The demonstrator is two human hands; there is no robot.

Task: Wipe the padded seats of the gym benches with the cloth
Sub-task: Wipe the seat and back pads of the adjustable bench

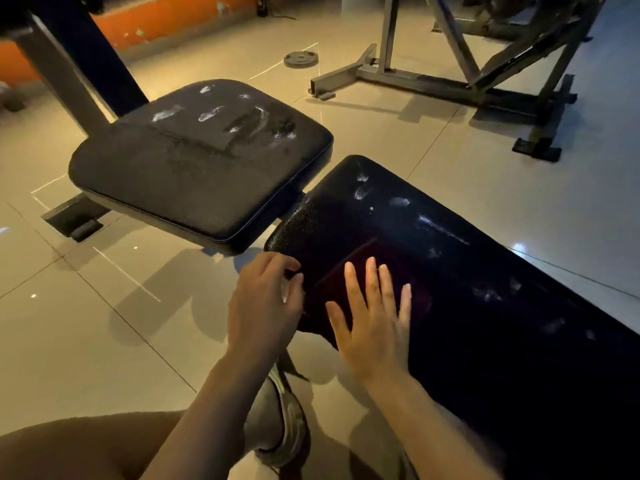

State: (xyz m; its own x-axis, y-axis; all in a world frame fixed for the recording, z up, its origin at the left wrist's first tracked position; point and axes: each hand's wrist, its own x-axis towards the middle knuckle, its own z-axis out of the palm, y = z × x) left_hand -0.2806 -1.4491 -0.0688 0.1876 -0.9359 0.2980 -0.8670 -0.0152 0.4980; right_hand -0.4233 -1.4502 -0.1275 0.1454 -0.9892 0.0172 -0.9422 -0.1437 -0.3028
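Hands on dark cloth point(346, 285): left point(266, 299) pinching edge, right point(374, 320) flat, near weight plate point(300, 59).

No legible text, label, brand, number or sign found. Seat pad point(194, 161): white smudges and a faint worn imprint only, not readable as characters. Long back pad point(485, 306): white smudges only, no lettering. Weight plate point(300, 59) on the floor: any markings too small to read. Orange wall point(166, 19): pale scuffs, no writing. Steel frame point(450, 74): no visible decal.
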